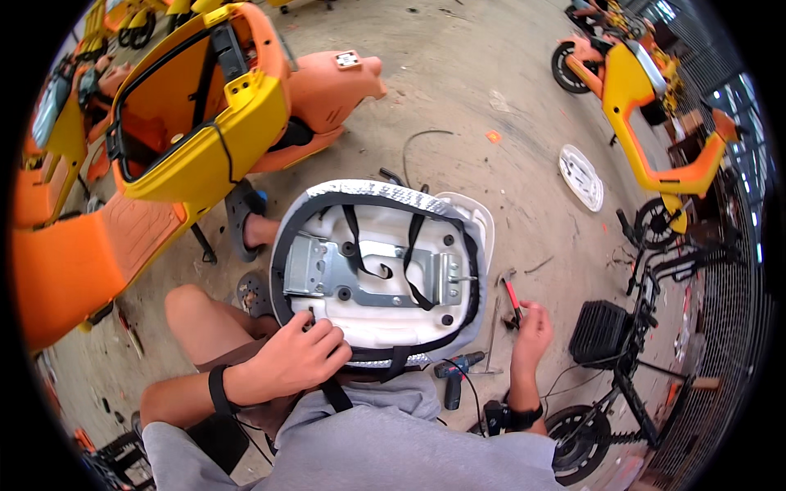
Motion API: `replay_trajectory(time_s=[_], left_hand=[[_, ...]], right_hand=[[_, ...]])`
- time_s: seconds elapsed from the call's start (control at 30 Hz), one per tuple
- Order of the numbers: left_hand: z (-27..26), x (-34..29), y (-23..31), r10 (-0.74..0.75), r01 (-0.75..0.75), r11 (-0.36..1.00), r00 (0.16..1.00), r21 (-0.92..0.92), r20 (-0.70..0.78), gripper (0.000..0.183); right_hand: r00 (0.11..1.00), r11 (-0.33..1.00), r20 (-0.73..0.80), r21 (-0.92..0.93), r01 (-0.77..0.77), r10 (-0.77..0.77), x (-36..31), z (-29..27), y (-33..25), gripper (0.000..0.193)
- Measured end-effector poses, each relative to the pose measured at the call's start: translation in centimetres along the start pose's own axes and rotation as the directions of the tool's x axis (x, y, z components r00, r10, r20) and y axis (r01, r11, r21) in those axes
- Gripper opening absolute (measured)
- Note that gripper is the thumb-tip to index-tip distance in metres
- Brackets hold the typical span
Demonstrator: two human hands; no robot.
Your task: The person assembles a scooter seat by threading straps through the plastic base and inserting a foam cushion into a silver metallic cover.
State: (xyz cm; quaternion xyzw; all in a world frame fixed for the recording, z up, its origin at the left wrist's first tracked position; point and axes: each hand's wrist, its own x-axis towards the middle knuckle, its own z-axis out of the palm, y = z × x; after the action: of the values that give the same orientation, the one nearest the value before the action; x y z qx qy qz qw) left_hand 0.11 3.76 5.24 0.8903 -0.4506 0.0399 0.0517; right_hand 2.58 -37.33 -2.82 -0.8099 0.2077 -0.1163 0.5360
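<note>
A scooter seat (385, 326) lies upside down over my lap, its white plastic underside facing up. A metal bracket (319, 268) is fixed across it, with black straps on top and a silver-grey cover with a dark edge around the rim. My left hand (301, 350) rests at the near left rim, thumb and fingers closed around a small black piece (309, 322). Off the seat's right side, my right hand (534, 329) has its fingers curled together; what they hold, if anything, is hidden. Beside its fingertips is a hammer (511, 292) with a red handle.
A blue-black cordless drill (453, 381) stands near my right forearm. Yellow-orange scooters (246, 114) fill the left side; another scooter (634, 106) is at the far right. A bare black frame (606, 335) stands nearer. On the floor lies a white plastic panel (581, 177).
</note>
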Motion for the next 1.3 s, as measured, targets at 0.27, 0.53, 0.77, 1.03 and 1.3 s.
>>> replay_trajectory(time_s=[0.27,0.53,0.77,1.03,1.3], left_hand=[[0.6,1.9,0.1,0.020,-0.026,0.994,0.998,0.108,0.057,0.025],[-0.8,3.0,-1.0,0.062,-0.059,0.998,0.990,0.033,-0.129,0.023],[-3.3,1.2,-1.9,-0.071,0.056,0.997,0.950,-0.060,-0.304,0.033],[-0.4,-2.4,-1.5,0.013,0.011,0.998,0.940,0.069,-0.341,0.029],[-0.3,-3.5,-2.7,-0.117,0.109,0.993,0.918,-0.041,-0.378,0.034]], right_hand=[[0.825,0.754,0.342,-0.641,-0.145,0.450,-3.4,1.5,28.3,0.043],[0.749,0.447,0.625,0.618,-0.647,0.220,-2.1,10.6,9.9,0.048],[0.919,0.895,-0.071,0.213,0.393,-0.387,-1.1,6.9,-5.2,0.046],[0.138,0.577,0.941,0.069,0.814,-0.308,1.9,6.2,-13.2,0.037],[0.004,0.494,0.941,0.175,0.851,-0.340,3.0,5.7,-12.5,0.052]])
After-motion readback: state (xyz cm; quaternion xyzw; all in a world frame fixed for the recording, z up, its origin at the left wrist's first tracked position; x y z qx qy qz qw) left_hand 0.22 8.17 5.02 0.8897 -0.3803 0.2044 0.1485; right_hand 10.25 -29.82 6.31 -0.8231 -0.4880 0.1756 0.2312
